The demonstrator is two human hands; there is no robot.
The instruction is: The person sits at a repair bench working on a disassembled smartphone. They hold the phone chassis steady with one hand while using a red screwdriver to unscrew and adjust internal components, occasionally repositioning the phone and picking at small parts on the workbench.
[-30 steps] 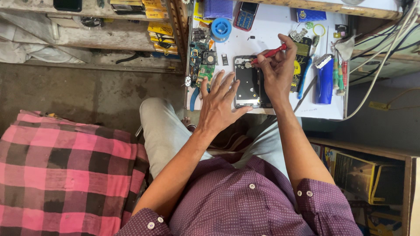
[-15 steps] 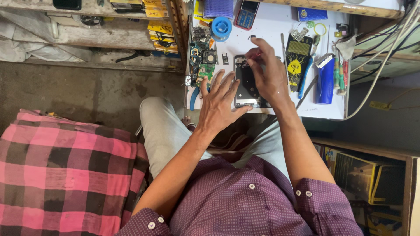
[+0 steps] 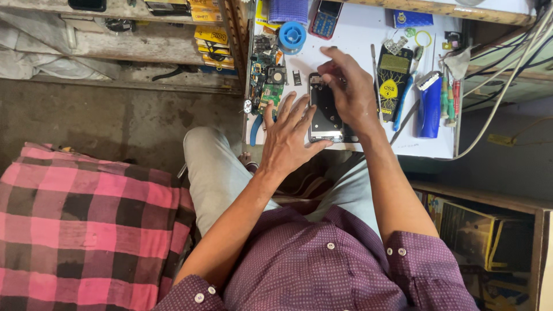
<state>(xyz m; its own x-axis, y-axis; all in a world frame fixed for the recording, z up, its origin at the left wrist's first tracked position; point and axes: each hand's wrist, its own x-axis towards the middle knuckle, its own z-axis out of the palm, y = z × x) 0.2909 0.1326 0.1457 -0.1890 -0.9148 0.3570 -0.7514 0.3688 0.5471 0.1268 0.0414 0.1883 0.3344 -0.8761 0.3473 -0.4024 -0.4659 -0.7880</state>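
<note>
Left hand [image 3: 286, 133] lay flat and open, fingers spread toward 12 o'clock, its thumb against the lower left edge of the opened phone [image 3: 324, 109]. Right hand [image 3: 349, 89] hovered over the phone's upper right part with fingers loosely curled; whether it pinched anything could not be told.

The opened phone rested on the white tabletop [image 3: 357, 34], near its front edge, between the two hands. Its long axis ran from 6 to 12 o'clock, the dark inner side facing up; which end was the top could not be told.

At 9 o'clock of the phone lay green circuit boards [image 3: 268, 92] and blue-handled pliers [image 3: 254, 129]. At 11 o'clock stood a blue solder spool [image 3: 292, 35], and at 12 o'clock a small calculator [image 3: 324, 18]. At 3 o'clock lay a black tester with a yellow label [image 3: 393, 80], a blue-handled tool [image 3: 405, 101] and a dark blue case [image 3: 431, 106]; grey cables [image 3: 507, 69] ran at the far right.

Below, at 7 o'clock, a pink and black checked cloth [image 3: 86, 224] covered a seat beside the grey floor [image 3: 109, 121].
</note>
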